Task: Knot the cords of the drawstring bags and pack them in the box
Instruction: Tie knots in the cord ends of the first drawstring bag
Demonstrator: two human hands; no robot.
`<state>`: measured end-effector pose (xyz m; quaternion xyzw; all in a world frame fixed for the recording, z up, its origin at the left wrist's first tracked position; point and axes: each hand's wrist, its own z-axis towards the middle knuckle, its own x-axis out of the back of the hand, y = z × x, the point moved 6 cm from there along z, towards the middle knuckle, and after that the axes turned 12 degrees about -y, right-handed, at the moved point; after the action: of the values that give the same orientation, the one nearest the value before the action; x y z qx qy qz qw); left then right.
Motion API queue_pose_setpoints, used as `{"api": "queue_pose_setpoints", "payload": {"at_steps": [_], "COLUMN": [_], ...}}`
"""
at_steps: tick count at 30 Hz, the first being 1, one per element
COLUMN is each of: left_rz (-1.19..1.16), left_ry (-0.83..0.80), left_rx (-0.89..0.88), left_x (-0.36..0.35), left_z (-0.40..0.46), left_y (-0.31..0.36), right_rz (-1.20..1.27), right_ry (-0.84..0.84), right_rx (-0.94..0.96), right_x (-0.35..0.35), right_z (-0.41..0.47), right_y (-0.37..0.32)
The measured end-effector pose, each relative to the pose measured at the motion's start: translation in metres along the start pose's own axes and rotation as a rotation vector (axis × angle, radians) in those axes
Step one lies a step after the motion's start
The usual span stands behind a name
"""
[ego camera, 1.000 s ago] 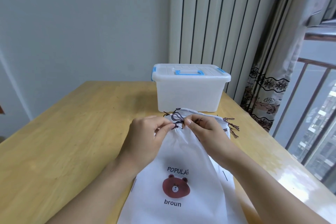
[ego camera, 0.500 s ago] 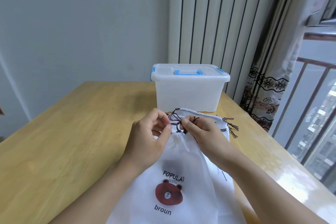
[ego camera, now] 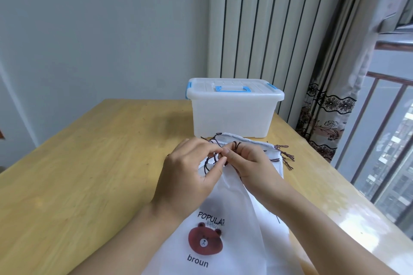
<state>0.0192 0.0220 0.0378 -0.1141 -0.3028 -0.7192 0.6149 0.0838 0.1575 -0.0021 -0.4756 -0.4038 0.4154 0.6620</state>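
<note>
Both hands meet at the gathered mouth of the top bag point(ego camera: 225, 203) on the table point(ego camera: 89, 163), left hand point(ego camera: 192, 174) and right hand point(ego camera: 250, 163) each pinching the dark cord point(ego camera: 211, 159) to work a knot, while the box point(ego camera: 232, 111) waits shut just beyond.

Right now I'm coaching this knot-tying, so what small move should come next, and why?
Probably draw the two ends apart to snug the knot. Both the left hand and right hand pinch the dark cord at the top bag's gathered mouth, loops still loose, and the box is still lidded.
</note>
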Motion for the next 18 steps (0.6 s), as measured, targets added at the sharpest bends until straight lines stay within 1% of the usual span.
{"api": "queue_pose_setpoints", "payload": {"at_steps": [3,7,12,18], "left_rz": [-0.053,-0.158,-0.339,-0.441], "left_ry": [-0.026,-0.088,-0.179,-0.19], "left_rx": [0.07,0.091,0.198,0.336], "left_x": [-0.002,-0.003,-0.009,-0.014], "left_z": [-0.001,0.002,0.002,-0.002], "left_y": [-0.007,-0.012,-0.017,-0.02], "right_rz": [0.02,0.034,0.001,-0.021], "right_ry": [-0.021,-0.047,-0.035,-0.059], "right_rx": [-0.002,0.008,0.013,0.062], "right_x": [-0.001,-0.003,0.001,-0.001], "right_z": [-0.001,-0.002,-0.003,-0.003], "right_y": [-0.002,-0.006,-0.008,-0.013]}}
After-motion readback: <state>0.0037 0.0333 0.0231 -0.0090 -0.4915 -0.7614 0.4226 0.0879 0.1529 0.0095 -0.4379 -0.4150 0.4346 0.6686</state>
